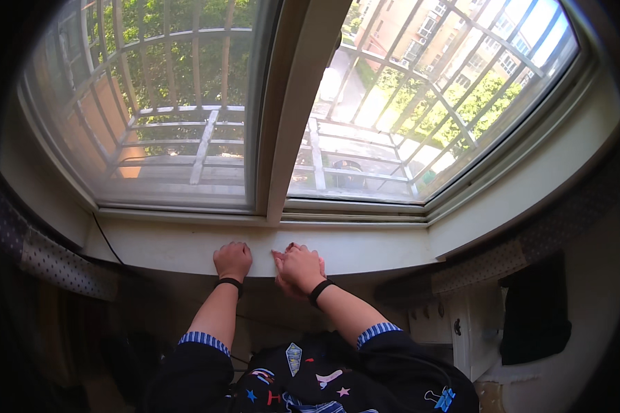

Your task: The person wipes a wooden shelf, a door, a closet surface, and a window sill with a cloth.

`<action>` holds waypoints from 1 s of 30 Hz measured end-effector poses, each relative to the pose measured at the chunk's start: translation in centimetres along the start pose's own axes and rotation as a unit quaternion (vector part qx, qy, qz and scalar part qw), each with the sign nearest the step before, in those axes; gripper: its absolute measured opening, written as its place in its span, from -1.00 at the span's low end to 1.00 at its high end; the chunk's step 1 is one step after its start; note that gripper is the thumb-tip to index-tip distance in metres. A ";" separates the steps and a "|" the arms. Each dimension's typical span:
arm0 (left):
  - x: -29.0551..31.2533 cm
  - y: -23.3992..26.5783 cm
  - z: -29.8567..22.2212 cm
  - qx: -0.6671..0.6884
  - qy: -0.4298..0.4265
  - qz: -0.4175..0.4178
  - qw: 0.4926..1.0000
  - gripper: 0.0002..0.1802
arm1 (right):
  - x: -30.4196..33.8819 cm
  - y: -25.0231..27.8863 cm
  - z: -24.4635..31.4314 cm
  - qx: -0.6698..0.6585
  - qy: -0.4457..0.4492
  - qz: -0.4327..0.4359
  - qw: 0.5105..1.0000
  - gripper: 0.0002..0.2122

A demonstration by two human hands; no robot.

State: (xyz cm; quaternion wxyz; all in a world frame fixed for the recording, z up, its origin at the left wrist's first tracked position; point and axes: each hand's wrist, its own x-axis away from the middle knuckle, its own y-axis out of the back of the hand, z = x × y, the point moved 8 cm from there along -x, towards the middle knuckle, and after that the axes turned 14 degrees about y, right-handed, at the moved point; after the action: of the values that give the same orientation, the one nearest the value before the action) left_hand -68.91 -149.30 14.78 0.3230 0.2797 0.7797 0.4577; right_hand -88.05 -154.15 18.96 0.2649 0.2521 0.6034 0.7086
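My left hand (233,261) is closed in a fist and rests on the white windowsill (165,244) near its front edge. No object shows in it. Just to its right, my right hand (300,267) presses down at the same edge, its fingers bent over a crumpled pinkish thing (322,264) that looks like a cloth. Most of that thing is hidden under the palm. Both wrists wear a black band, and the two hands are a short gap apart.
Beyond the sill stands a sliding window with a white upright frame (289,117) and a screened left pane (179,138). Metal bars cross outside. A thin black cable (108,239) hangs over the sill at left. Dotted curtains (62,265) flank the sides, and dark cloth (536,310) hangs at right.
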 end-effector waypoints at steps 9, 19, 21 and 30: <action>-0.3 0.8 -0.9 0.024 -0.044 -0.025 0.998 -0.70 | -6.6 -1.4 -0.8 0.022 -0.056 0.010 0.998 -0.64; -0.4 0.1 0.2 0.014 0.018 0.011 1.000 -0.69 | 7.2 0.5 -9.8 -0.036 -0.067 0.002 0.997 -0.71; -0.7 0.3 0.2 0.008 0.023 0.014 1.000 -0.69 | 11.2 1.7 -18.3 -0.067 -0.168 -0.078 0.980 -0.59; -0.4 -0.2 -0.8 -0.033 0.055 0.020 0.998 -0.68 | 20.2 5.0 -40.1 -0.104 -0.504 0.057 0.856 -0.71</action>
State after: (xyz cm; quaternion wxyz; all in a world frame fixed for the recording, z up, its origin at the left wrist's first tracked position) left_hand -69.30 -150.07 14.93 0.2790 0.2591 0.7751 0.5042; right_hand -130.38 -170.04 18.81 0.5167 0.5795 0.2949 0.5570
